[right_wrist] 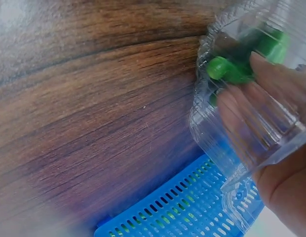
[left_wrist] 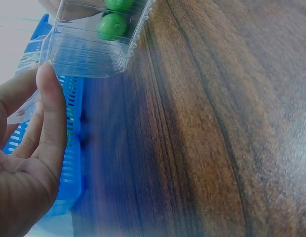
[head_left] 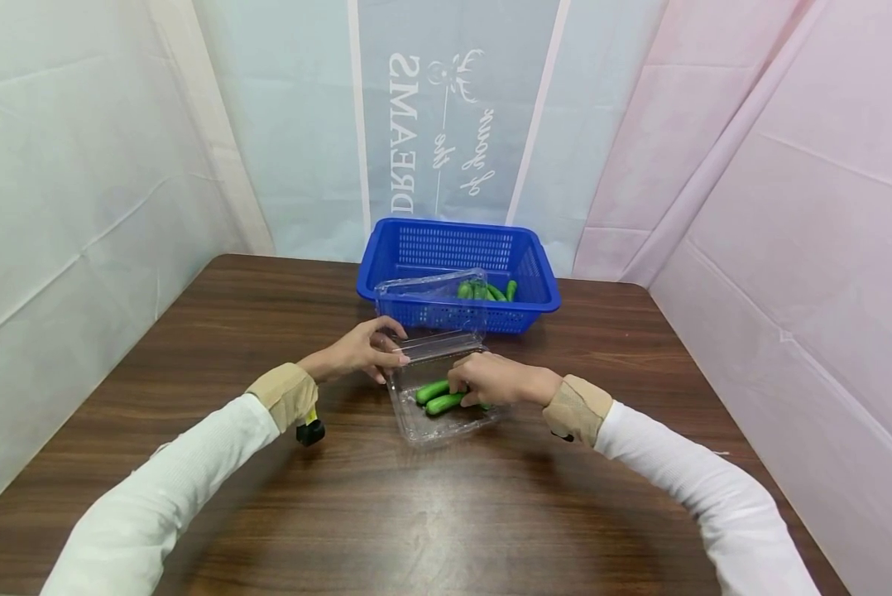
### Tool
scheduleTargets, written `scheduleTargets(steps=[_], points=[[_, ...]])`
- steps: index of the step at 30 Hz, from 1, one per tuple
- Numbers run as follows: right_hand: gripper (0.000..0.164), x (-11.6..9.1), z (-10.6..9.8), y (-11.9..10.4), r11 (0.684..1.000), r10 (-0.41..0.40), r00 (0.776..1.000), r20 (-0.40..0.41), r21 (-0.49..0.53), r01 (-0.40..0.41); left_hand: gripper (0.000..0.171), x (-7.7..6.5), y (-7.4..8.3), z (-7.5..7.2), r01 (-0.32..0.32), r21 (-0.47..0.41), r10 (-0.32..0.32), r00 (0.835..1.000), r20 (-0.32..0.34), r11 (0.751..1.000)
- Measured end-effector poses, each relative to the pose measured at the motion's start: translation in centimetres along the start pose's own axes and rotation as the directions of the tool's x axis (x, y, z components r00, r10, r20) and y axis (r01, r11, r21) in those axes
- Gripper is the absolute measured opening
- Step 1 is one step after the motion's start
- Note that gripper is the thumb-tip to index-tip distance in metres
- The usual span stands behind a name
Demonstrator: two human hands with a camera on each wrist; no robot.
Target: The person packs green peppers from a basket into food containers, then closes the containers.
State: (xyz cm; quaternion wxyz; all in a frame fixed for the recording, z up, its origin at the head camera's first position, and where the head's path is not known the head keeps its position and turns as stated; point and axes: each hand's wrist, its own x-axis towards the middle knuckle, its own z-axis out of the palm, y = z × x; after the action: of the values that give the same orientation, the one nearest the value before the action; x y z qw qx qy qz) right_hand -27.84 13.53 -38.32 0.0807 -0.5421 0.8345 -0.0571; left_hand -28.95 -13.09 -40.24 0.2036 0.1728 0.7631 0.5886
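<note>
A clear plastic clamshell container (head_left: 416, 429) lies on the table with its lid raised and leaning toward the back. Several small green cucumbers (head_left: 443, 404) lie side by side inside it; two of their round ends show in the left wrist view. My left hand (head_left: 360, 349) pinches the container's left edge near the hinge, between thumb and fingers. Inside the tray, my right hand (head_left: 500, 379) has its fingers curled down onto a cucumber (right_wrist: 219, 68). The right hand covers part of the cucumbers.
Directly behind the container stands a blue perforated basket (head_left: 543, 281), holding more green cucumbers (head_left: 511, 290). The raised lid overlaps its front in view. A brown wooden table (head_left: 327, 513) carries everything, with hanging cloth walls (head_left: 304, 124) at the back and sides.
</note>
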Motion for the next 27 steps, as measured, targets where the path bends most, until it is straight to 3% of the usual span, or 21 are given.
scheduleTargets(steps=[18,27], points=[[0.014,0.29,-0.07,-0.4,0.998,0.017,1.0,-0.002,-0.062,-0.017,0.051,-0.13,0.14,-0.11,-0.025,0.012,0.025,1.0,0.014,1.0],[0.013,0.24,-0.19,-0.39,0.999,0.005,1.0,0.007,-0.048,-0.005,0.048,-0.05,0.18,0.04,0.005,0.032,-0.005,1.0,0.002,0.999]])
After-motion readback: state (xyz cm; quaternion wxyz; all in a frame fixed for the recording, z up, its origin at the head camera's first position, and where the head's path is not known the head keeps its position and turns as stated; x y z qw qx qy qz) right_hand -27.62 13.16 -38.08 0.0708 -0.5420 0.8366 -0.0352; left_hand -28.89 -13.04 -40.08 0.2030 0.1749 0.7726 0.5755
